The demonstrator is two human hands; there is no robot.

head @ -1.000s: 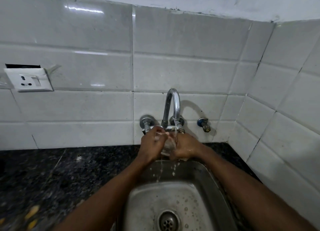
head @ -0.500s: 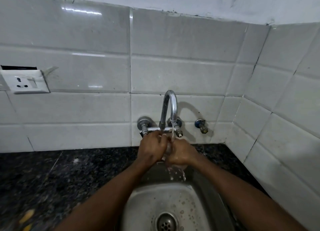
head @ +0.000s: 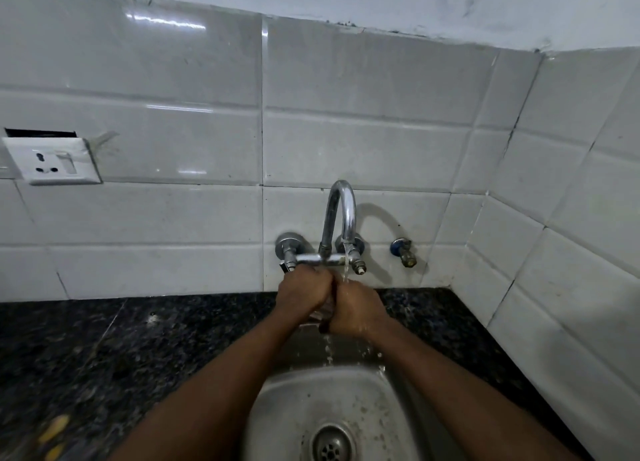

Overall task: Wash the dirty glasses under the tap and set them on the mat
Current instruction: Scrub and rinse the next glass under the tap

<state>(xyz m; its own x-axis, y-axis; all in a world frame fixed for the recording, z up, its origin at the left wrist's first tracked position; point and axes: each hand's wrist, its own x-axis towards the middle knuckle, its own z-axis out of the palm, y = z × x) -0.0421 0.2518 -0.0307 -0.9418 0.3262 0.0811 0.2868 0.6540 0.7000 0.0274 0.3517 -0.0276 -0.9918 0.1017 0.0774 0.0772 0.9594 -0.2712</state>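
Water runs from the chrome tap (head: 341, 211) onto my two hands, which are pressed together just below the spout over the steel sink (head: 349, 401). My left hand (head: 301, 292) and my right hand (head: 356, 308) both curl round a clear glass (head: 325, 317). Only a small sliver of it shows between the palms; the rest is hidden. Water drips from under my right hand into the basin. No mat is in view.
Black granite counter (head: 138, 349) lies on both sides of the sink, with blurred yellow things (head: 52, 429) at the lower left. A white tiled wall stands behind and to the right. It carries a wall socket (head: 52, 161) and a small valve (head: 403, 251).
My hands have closed tighter together round the glass, which showed more plainly between them a second ago. They stay under the running water.
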